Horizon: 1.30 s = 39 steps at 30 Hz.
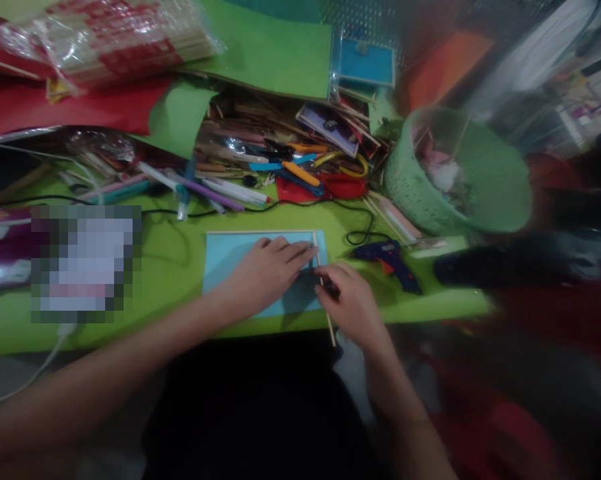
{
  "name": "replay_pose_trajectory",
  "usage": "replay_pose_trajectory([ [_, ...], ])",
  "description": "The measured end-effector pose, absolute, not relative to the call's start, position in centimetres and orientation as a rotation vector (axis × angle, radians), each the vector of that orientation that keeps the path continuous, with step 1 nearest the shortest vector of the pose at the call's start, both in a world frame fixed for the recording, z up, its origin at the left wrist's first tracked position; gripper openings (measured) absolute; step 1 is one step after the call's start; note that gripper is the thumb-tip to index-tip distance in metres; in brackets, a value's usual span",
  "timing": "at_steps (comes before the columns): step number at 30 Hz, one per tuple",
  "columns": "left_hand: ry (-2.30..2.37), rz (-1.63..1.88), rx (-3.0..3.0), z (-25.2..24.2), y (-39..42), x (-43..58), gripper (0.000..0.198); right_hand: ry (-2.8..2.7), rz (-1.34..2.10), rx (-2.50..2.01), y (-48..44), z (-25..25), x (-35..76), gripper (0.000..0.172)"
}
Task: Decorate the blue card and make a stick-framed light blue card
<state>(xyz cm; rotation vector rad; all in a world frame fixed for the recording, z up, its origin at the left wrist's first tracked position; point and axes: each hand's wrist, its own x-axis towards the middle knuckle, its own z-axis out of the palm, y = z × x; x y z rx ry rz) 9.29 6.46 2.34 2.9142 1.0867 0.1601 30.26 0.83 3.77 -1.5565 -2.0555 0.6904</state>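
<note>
A light blue sheet of paper or card lies on the green table cover near its front edge. Along the sheet's far edge runs a thin wooden stick. A second wooden stick lies near the sheet's right side, its near end jutting past the table edge. My left hand rests flat on the sheet, fingers stretched, fingertips at the far part of the second stick. With thumb and fingers, my right hand pinches that stick about midway; part of it is hidden by the fingers.
A dark blue glue gun lies right of the sheet, its black cord trailing behind. Further back are scissors, pens and scraps, with a green basket on the right. A blurred-out device with a white cable lies left.
</note>
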Motion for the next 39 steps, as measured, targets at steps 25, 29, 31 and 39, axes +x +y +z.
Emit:
replay_pose_trajectory([
  [25,1.082,0.098,2.944,2.3,6.7,9.6,0.051,-2.045,0.682,-1.558,0.6,3.1,30.2,0.016],
  [29,1.085,0.1,2.932,2.5,6.6,9.7,0.05,-2.034,0.71,-1.531,0.5,3.2,30.6,0.023],
  [31,1.082,0.107,2.93,2.6,6.5,9.8,0.05,-2.023,0.712,-1.528,0.4,3.2,30.8,0.027],
  [39,1.09,0.113,2.887,2.5,6.5,9.6,0.049,-2.002,0.633,-1.558,-0.3,3.2,31.6,0.034],
])
